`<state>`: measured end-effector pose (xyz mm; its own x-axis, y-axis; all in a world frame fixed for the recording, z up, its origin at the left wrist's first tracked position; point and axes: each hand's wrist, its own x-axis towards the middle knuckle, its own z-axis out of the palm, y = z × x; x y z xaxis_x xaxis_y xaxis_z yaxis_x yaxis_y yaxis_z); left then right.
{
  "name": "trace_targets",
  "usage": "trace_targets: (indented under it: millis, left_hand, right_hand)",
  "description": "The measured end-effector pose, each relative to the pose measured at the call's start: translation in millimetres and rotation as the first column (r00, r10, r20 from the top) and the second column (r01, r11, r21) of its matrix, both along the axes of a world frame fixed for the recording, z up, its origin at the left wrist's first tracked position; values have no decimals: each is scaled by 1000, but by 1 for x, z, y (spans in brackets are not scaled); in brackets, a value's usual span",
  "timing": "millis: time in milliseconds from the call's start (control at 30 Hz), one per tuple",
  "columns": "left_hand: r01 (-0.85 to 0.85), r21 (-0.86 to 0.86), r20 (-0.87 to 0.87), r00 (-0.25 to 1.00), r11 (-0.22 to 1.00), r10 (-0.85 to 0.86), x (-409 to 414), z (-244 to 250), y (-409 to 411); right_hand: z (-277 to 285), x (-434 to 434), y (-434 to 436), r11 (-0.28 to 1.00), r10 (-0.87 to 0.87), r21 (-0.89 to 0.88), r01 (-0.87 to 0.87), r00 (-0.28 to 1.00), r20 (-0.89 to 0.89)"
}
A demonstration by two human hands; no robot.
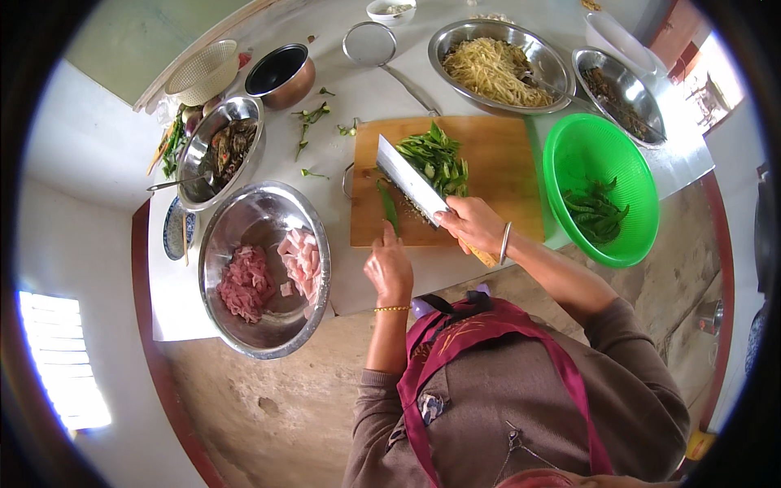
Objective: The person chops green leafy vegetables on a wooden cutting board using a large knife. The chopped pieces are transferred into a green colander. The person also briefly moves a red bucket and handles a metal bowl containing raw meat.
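My right hand (475,223) grips a cleaver (410,178) by its wooden handle, the blade slanting up to the left over a wooden cutting board (506,165). Beyond the blade lies a heap of sliced green peppers (436,155). Left of the blade, one long green pepper (387,204) lies on the board, and the fingertips of my left hand (389,262) touch its near end; whether they pinch it I cannot tell. A green plastic colander (552,177) with more green peppers (595,213) stands right of the board.
A steel bowl (210,305) of raw meat stands at the left, with a smaller steel bowl (259,143) behind it. Pepper stems (312,116) lie left of the board. Behind are a strainer (370,46), a bowl of yellowish shreds (497,70) and another steel bowl (640,91).
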<state>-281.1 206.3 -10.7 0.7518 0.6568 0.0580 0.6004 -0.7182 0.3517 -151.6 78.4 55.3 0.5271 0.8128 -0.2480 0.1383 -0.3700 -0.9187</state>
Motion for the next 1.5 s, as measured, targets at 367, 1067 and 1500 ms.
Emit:
trace_targets:
  millis: [367, 1067, 1500]
  left_hand:
    - [1, -134, 10, 1000, 991, 1, 5, -5, 4]
    - [95, -136, 47, 995, 986, -89, 6, -10, -3]
    - [48, -152, 34, 998, 987, -43, 11, -10, -6]
  right_hand:
    - [10, -5, 27, 991, 46, -125, -41, 998, 34]
    - [13, -2, 70, 962, -28, -271, 39, 999, 44]
    - [25, -6, 54, 934, 164, -340, -112, 978, 127]
